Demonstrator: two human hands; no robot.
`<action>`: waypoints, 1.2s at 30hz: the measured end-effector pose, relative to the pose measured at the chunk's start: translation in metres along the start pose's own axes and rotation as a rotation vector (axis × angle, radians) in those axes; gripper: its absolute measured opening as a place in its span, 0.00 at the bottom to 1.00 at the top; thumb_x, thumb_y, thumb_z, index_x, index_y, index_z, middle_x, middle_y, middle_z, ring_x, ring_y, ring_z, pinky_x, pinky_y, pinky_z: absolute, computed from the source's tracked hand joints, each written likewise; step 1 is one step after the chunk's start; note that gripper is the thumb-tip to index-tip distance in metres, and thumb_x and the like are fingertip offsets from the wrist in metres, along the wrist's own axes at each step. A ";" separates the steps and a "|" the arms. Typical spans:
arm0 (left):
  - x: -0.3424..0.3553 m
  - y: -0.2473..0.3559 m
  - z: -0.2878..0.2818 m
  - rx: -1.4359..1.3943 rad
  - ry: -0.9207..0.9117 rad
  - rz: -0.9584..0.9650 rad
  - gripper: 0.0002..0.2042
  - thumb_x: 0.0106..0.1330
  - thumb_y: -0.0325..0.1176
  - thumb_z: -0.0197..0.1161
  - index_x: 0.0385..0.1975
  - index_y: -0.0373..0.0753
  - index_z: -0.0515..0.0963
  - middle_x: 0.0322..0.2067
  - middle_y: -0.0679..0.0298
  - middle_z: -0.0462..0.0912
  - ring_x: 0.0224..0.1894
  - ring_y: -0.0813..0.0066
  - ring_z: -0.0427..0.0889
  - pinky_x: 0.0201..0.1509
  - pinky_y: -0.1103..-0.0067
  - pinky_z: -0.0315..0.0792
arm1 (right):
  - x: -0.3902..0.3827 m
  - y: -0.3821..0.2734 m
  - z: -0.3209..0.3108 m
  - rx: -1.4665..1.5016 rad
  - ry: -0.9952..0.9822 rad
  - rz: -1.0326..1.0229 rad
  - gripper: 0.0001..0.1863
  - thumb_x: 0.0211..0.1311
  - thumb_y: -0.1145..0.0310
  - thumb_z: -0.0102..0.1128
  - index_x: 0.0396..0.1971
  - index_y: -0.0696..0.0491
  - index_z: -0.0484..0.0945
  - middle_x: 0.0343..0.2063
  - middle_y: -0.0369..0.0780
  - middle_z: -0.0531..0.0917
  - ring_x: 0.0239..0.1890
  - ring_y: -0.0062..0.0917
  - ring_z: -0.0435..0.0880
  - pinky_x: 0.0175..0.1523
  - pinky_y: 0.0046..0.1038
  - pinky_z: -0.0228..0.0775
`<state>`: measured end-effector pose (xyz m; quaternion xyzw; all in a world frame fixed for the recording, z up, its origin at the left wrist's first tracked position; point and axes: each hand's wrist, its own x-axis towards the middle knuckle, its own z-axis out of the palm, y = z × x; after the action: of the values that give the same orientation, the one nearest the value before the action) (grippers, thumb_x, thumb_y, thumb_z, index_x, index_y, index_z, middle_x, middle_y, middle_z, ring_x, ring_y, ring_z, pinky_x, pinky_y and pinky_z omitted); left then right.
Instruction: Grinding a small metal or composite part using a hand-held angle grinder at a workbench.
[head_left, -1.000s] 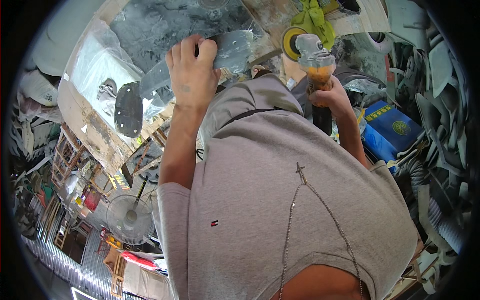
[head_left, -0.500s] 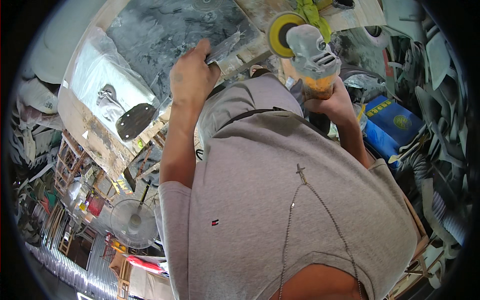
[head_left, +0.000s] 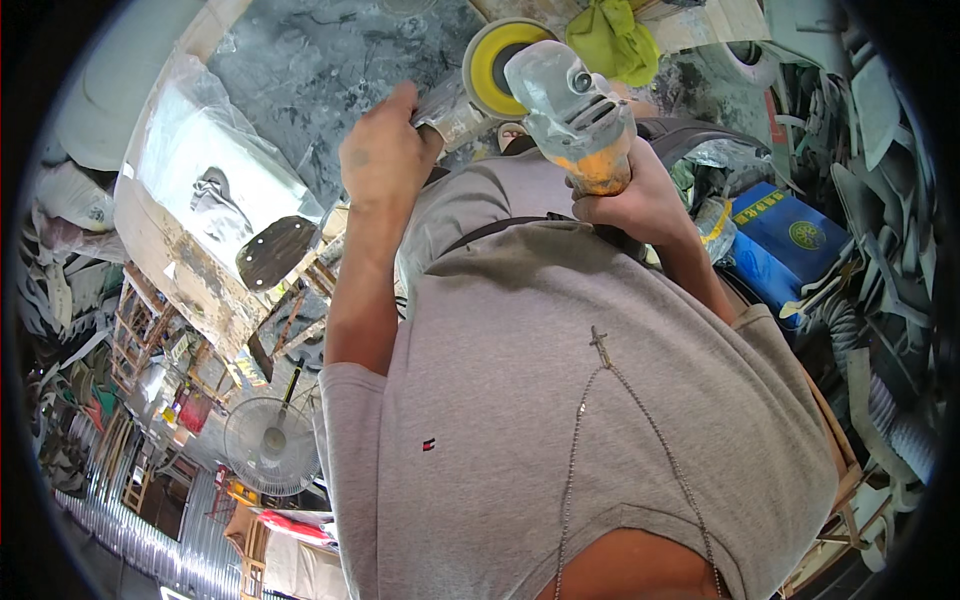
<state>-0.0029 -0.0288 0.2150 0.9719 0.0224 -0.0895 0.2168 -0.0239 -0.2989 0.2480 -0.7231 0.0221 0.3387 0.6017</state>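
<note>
My right hand (head_left: 640, 203) is wrapped round the orange-and-grey body of an angle grinder (head_left: 565, 100), whose head is coated in pale dust. A round disc with a yellow face (head_left: 487, 62) is fitted on it. To the left, my left hand (head_left: 383, 160) is closed on a pale grey, dusty piece (head_left: 460, 120) with a rounded end; most of it is hidden by the hand, so its kind is unclear. The disc's lower edge overlaps the piece in view; whether they touch I cannot tell. Beyond both hands lies a mottled dark grey surface (head_left: 330, 70).
Clear plastic sheeting (head_left: 190, 130) and a dark oval plate with holes (head_left: 275, 248) lie on the bench's left part. A yellow-green cloth (head_left: 612, 42) lies past the grinder. At right are a blue box (head_left: 785, 245) and heaped grey pieces (head_left: 885, 180). A fan (head_left: 270, 440) stands lower left.
My right hand has swung the grinder left, bringing its disc from off to the right over to the piece in my left hand. The left hand has hardly moved.
</note>
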 end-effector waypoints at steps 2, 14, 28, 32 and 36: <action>-0.003 0.003 -0.003 0.063 -0.035 -0.044 0.11 0.53 0.31 0.64 0.35 0.41 0.72 0.33 0.54 0.84 0.37 0.48 0.83 0.39 0.58 0.77 | 0.000 0.001 0.001 0.012 0.015 0.003 0.26 0.38 0.74 0.69 0.44 0.61 0.76 0.34 0.35 0.80 0.35 0.20 0.78 0.45 0.24 0.72; -0.007 -0.008 0.004 0.041 0.018 -0.027 0.12 0.52 0.30 0.64 0.36 0.40 0.72 0.32 0.53 0.84 0.37 0.49 0.83 0.39 0.58 0.76 | 0.006 -0.002 0.001 -0.038 -0.047 -0.006 0.25 0.38 0.77 0.70 0.43 0.58 0.75 0.31 0.34 0.80 0.33 0.19 0.78 0.42 0.24 0.73; -0.013 -0.026 -0.069 -1.344 -0.089 -0.196 0.22 0.73 0.48 0.55 0.43 0.29 0.79 0.32 0.55 0.86 0.36 0.68 0.84 0.44 0.74 0.77 | -0.002 -0.024 -0.033 0.059 0.101 -0.079 0.24 0.37 0.82 0.66 0.42 0.57 0.76 0.30 0.35 0.81 0.31 0.18 0.80 0.37 0.21 0.72; -0.014 -0.020 -0.087 -1.304 -0.013 -0.035 0.29 0.73 0.58 0.51 0.43 0.30 0.76 0.40 0.52 0.84 0.38 0.65 0.84 0.45 0.71 0.78 | -0.002 -0.035 -0.035 0.097 0.188 -0.151 0.25 0.36 0.82 0.65 0.42 0.58 0.76 0.30 0.36 0.82 0.32 0.22 0.82 0.37 0.23 0.73; -0.004 -0.022 -0.079 -1.165 0.190 0.162 0.19 0.72 0.45 0.60 0.47 0.32 0.80 0.39 0.57 0.86 0.35 0.72 0.83 0.42 0.76 0.77 | -0.005 -0.042 -0.029 0.106 0.136 -0.183 0.27 0.36 0.82 0.67 0.44 0.58 0.76 0.32 0.36 0.82 0.33 0.22 0.82 0.39 0.24 0.74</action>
<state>0.0047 0.0249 0.2767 0.6953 0.0129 0.0416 0.7174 0.0038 -0.3147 0.2878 -0.7106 0.0143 0.2310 0.6645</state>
